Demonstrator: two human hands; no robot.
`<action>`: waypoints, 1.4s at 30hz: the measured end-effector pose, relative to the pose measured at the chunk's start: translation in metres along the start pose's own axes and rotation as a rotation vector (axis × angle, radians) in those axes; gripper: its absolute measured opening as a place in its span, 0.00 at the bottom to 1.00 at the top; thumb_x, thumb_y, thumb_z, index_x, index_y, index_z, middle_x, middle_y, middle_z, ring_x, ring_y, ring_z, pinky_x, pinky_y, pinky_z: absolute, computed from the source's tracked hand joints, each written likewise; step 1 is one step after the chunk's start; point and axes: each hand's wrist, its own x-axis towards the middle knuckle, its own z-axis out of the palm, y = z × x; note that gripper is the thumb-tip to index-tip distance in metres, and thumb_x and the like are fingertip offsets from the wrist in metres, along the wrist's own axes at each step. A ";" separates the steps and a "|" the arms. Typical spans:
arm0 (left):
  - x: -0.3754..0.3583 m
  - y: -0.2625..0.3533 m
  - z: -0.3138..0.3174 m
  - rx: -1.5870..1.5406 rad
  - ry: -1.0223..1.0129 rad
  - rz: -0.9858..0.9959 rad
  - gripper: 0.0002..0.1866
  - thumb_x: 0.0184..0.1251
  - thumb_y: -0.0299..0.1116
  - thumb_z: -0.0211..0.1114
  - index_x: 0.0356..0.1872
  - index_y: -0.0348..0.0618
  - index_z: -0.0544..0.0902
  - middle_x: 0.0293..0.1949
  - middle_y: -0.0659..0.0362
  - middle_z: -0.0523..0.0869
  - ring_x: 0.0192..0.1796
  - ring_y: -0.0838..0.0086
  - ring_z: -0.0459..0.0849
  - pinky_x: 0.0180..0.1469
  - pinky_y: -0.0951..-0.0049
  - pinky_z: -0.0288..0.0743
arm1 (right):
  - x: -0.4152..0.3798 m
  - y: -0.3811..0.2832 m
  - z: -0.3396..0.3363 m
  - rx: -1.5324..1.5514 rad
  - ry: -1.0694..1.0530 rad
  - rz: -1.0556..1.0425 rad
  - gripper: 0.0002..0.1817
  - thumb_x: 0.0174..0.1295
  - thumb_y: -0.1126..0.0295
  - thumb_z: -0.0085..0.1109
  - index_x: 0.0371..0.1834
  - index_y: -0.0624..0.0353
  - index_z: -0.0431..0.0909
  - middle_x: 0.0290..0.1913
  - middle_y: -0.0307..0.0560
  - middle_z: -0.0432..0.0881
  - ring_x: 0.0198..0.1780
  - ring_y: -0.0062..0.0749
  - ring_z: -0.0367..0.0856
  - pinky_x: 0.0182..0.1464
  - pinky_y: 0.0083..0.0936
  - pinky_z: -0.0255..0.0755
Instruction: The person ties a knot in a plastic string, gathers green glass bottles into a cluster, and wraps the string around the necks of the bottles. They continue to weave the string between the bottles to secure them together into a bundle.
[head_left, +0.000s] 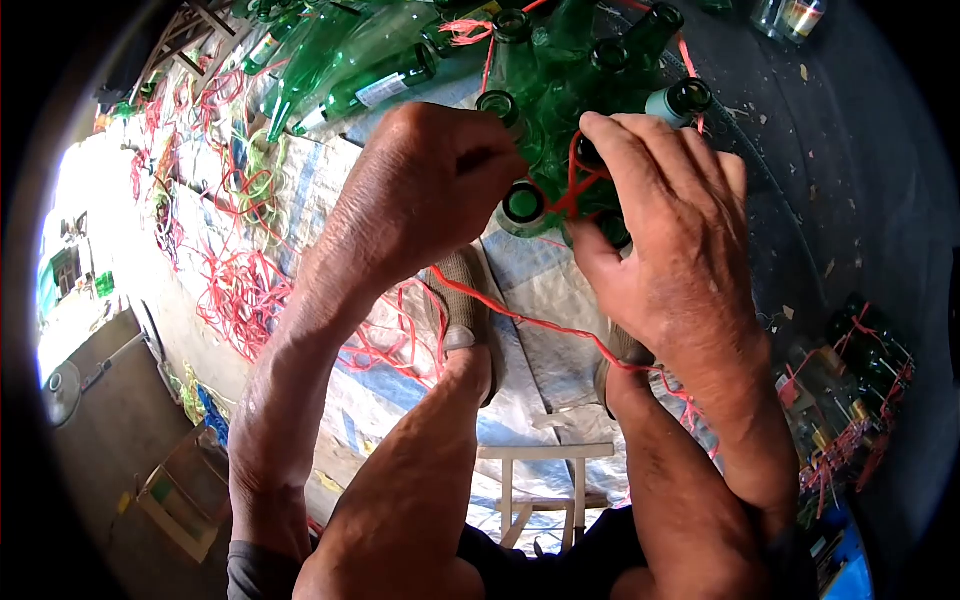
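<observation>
Green glass bottles (513, 62) stand upright in a bunch between and beyond my hands, with red string (575, 190) across their necks. My left hand (440, 175) is closed at the near left of the bunch, its fingertips pinched on the red string by an open bottle mouth (523, 203). On the other side my right hand (665, 215) has its fingers bent over the bottle necks, thumb and fingers apart around the string. A loose red cord (520, 318) runs below both hands, over my shoe and toward my right forearm.
Tangled pink string (240, 300) lies on the sheet at left. More green bottles (385, 90) lie at the upper left. Tied bottles (865, 345) are at the right. My shoes (465, 290) and a wooden stool (545, 452) are below, and a fan (62, 393) is far left.
</observation>
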 end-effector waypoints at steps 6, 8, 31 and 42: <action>-0.015 -0.012 0.020 -0.195 0.134 -0.093 0.05 0.70 0.28 0.71 0.40 0.39 0.91 0.26 0.63 0.89 0.28 0.87 0.79 0.29 0.78 0.71 | 0.001 -0.001 -0.002 -0.014 -0.019 0.010 0.37 0.47 0.72 0.77 0.65 0.55 0.79 0.58 0.42 0.83 0.58 0.41 0.80 0.58 0.39 0.67; -0.018 -0.011 0.022 -0.221 0.148 -0.152 0.05 0.70 0.28 0.71 0.41 0.39 0.91 0.26 0.64 0.88 0.28 0.89 0.78 0.28 0.80 0.69 | 0.002 -0.001 -0.003 -0.025 -0.027 0.010 0.36 0.46 0.73 0.78 0.65 0.55 0.79 0.58 0.41 0.83 0.55 0.41 0.80 0.57 0.39 0.67; -0.046 -0.033 0.050 -0.776 0.223 -0.217 0.07 0.78 0.30 0.69 0.47 0.37 0.84 0.31 0.70 0.83 0.35 0.90 0.74 0.36 0.83 0.66 | 0.005 -0.004 -0.001 -0.066 -0.018 -0.048 0.36 0.47 0.68 0.78 0.64 0.56 0.79 0.56 0.41 0.83 0.56 0.40 0.77 0.58 0.41 0.65; -0.039 -0.054 0.050 -0.996 0.084 -0.121 0.09 0.78 0.35 0.69 0.46 0.39 0.85 0.39 0.71 0.85 0.42 0.89 0.77 0.45 0.82 0.71 | 0.012 0.010 -0.017 0.071 -0.108 -0.101 0.24 0.65 0.73 0.66 0.66 0.61 0.79 0.60 0.52 0.83 0.60 0.48 0.79 0.64 0.41 0.70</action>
